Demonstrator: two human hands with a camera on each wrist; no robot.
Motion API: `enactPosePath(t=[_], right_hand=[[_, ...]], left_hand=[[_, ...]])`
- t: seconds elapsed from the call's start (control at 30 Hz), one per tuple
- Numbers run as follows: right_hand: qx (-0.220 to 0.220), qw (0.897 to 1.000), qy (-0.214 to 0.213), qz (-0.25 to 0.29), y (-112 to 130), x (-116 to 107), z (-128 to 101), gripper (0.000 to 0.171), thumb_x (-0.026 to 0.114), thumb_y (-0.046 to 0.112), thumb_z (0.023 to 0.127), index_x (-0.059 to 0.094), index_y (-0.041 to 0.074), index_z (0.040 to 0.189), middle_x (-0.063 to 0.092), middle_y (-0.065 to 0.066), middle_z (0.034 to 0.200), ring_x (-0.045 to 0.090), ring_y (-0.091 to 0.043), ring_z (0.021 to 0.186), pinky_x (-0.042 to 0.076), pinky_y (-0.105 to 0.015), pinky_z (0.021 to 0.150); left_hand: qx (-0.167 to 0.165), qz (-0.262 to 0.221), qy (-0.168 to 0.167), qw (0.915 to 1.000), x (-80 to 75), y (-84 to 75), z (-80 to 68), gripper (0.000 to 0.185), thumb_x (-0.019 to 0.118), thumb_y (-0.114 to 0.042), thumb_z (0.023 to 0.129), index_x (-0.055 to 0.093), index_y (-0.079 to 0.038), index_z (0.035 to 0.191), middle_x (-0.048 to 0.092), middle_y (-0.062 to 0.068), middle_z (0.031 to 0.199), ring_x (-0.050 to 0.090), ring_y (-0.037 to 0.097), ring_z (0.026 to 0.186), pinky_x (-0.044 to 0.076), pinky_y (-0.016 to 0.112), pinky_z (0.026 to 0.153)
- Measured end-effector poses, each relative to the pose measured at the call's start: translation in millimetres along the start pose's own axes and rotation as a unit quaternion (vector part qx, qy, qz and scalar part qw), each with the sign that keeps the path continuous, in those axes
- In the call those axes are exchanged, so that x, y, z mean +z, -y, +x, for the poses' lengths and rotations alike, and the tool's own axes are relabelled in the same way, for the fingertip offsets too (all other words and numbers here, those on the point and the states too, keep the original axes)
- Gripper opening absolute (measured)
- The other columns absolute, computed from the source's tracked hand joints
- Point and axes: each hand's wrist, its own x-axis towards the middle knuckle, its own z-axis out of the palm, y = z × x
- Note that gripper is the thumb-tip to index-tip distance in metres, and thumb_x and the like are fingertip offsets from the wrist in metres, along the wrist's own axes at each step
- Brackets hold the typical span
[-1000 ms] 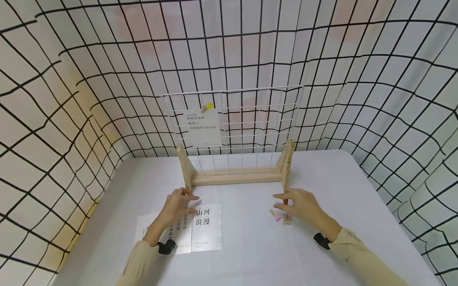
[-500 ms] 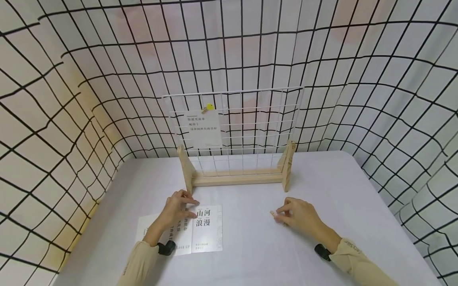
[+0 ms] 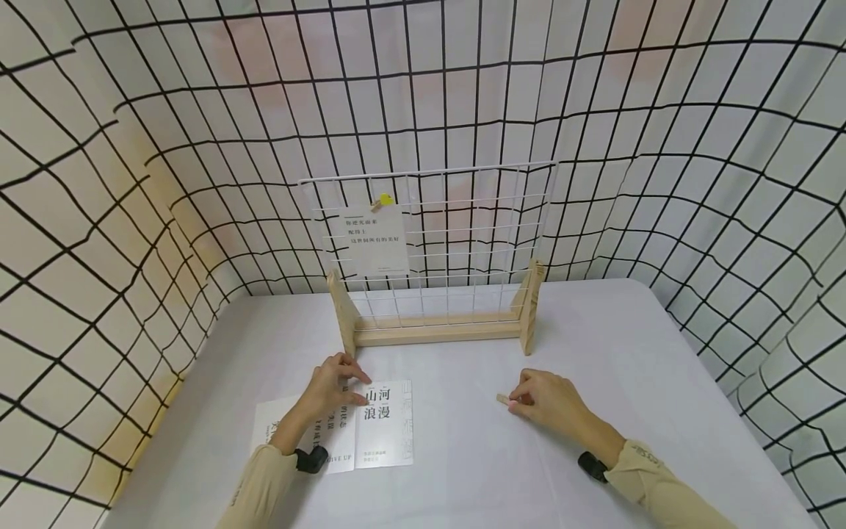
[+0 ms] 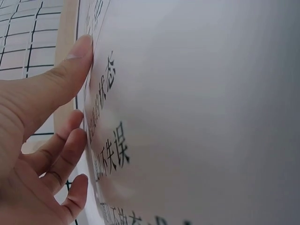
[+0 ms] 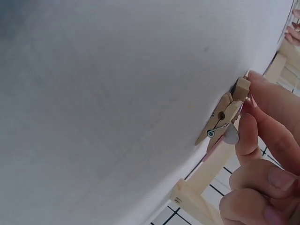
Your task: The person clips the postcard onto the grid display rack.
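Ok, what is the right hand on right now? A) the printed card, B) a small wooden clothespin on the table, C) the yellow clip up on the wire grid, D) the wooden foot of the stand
B: the right hand pinches a small wooden clothespin that lies on the white table, well short of the stand.

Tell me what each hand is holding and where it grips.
The right hand pinches a wooden clothespin at its tail end. The left hand holds nothing; its fingertips rest on a card.
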Motion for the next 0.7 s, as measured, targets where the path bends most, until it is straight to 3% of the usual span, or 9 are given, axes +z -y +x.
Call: enactPosePath(t=[0.17,0.4,0.47,0.6,0.7], right_hand=[[-0.005,1.0,0.0,-0.008,0.9,-1.0,-0.4,0.007,0.088,0.019,0.081,0.083,0.015,0.085,0.059,0.013,0.075,0.042,0.006,0.062,0.035,-0.017,0.052],[-0.016,1.0,0.021,-0.002,3.3,-4.0,-0.2,0.012,0.085,0.02,0.084,0.073,0.021,0.082,0.062,0.012,0.081,0.051,0.004,0.069,0.04,-0.019,0.057],[-0.011,0.999,0.032,0.013,3.6,-4.8,-0.4,0.012,0.083,0.02,0.086,0.072,0.022,0.083,0.064,0.013,0.082,0.052,0.004,0.07,0.041,-0.019,0.058],[-0.002,0.999,0.038,0.03,4.0,-5.8,-1.0,0.012,0.082,0.021,0.088,0.071,0.023,0.085,0.068,0.013,0.082,0.051,0.004,0.069,0.041,-0.019,0.058],[-0.003,0.999,0.033,0.031,4.0,-5.7,-1.6,0.012,0.083,0.021,0.088,0.071,0.023,0.086,0.07,0.013,0.081,0.048,0.005,0.067,0.04,-0.019,0.057]], left_hand=[[-0.015,-0.002,0.0,0.9999,0.5,-0.9,0.4,0.032,0.098,-0.013,0.063,0.079,-0.018,0.089,0.065,0.004,0.116,0.056,0.026,0.11,0.036,0.052,0.103],[-0.025,-0.006,0.001,0.9997,1.5,-0.5,1.1,0.036,0.098,-0.014,0.063,0.075,-0.019,0.089,0.067,0.001,0.11,0.056,0.022,0.104,0.032,0.046,0.099],[-0.028,-0.015,0.002,0.9995,1.4,-0.1,-0.2,0.037,0.098,-0.013,0.064,0.074,-0.018,0.091,0.068,0.0,0.107,0.059,0.02,0.102,0.038,0.044,0.1],[-0.026,-0.053,0.008,0.9983,0.8,0.9,-3.9,0.034,0.095,-0.008,0.069,0.072,-0.015,0.094,0.07,-0.003,0.096,0.061,0.014,0.091,0.052,0.031,0.088],[-0.012,-0.072,0.011,0.9973,0.7,1.7,-5.7,0.032,0.093,-0.007,0.071,0.073,-0.012,0.095,0.071,-0.002,0.09,0.061,0.014,0.084,0.053,0.024,0.079]])
